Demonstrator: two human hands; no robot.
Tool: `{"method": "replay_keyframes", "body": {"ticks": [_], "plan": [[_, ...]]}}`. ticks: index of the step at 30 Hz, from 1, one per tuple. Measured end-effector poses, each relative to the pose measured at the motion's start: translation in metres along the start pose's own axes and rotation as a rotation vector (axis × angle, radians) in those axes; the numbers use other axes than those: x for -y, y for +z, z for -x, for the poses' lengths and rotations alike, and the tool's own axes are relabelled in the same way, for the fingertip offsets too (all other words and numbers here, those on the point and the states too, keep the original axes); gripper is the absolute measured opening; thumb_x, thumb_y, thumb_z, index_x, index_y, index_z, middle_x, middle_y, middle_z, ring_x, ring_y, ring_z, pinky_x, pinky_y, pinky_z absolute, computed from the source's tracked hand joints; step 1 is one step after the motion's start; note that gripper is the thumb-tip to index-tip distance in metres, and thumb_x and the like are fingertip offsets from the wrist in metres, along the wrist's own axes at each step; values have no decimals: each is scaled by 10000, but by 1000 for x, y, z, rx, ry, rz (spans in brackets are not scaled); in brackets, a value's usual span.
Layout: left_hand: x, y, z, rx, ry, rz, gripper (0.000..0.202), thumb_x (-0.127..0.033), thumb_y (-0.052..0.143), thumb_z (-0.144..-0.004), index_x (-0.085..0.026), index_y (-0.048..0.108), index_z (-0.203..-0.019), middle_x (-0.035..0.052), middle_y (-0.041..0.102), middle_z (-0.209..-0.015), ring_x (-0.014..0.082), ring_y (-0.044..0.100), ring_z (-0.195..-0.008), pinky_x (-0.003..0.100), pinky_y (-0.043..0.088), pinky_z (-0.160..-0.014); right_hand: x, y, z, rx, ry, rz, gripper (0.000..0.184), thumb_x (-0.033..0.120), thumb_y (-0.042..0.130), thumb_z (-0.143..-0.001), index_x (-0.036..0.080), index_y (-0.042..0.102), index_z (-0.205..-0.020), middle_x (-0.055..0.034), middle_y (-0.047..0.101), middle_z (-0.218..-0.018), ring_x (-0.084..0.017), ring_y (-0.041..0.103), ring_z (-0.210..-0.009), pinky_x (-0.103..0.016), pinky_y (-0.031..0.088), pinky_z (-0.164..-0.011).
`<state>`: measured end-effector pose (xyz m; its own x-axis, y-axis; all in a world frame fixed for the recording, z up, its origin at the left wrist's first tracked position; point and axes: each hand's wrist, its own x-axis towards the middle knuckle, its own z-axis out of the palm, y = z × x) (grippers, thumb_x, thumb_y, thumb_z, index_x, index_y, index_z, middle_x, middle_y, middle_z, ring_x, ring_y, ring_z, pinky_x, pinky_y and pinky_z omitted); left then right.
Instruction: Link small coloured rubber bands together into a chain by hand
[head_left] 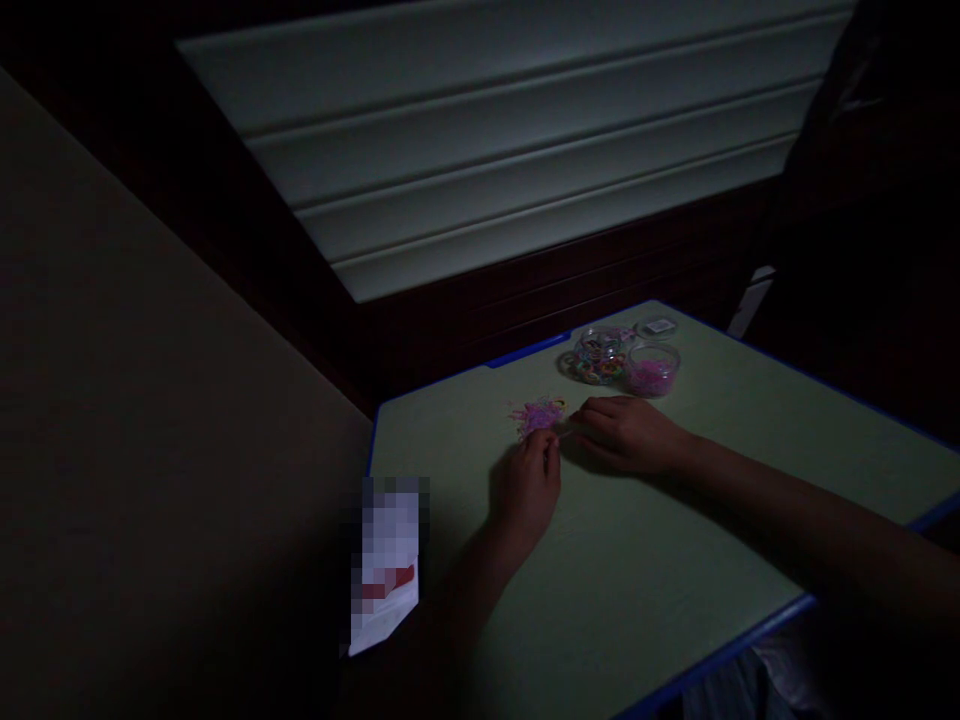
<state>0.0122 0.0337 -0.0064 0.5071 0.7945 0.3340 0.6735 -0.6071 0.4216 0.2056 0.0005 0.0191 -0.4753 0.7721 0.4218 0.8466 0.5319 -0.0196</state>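
A loose pink and purple tangle of small elastic bands (537, 416) lies on the pale green table top (675, 540). My left hand (527, 487) sits just below the tangle, its fingertips bunched close to the tangle's right side. My right hand (626, 435) lies flat-ish on the table from the right, with its fingertips reaching toward my left hand's fingertips. A small pale item may lie between the two hands, but the dim light hides what it is. Beyond the hands stand a clear container of multicoloured bands (600, 360) and a clear cup of pink bands (652, 368).
A small flat packet or lid (658, 325) lies at the table's far corner. Blue trim (529, 351) runs along the table edges. A white sheet with a red mark (385, 565), partly blurred out, hangs at the near left edge. A wall stands at left and a window blind ahead.
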Motion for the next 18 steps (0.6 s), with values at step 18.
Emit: {"method": "replay_keyframes", "body": {"ticks": [18], "plan": [[-5,-4,0,38,-17,-13,201,-319,367,-925,-227,538,-979,8,662,-875,118,593,-730,210,400,-638,-1,1,0,32,-26,14,311,328,334,-935,147,575,-861,-57,562,-772,-117,473,-659,-260,292,-611]]}}
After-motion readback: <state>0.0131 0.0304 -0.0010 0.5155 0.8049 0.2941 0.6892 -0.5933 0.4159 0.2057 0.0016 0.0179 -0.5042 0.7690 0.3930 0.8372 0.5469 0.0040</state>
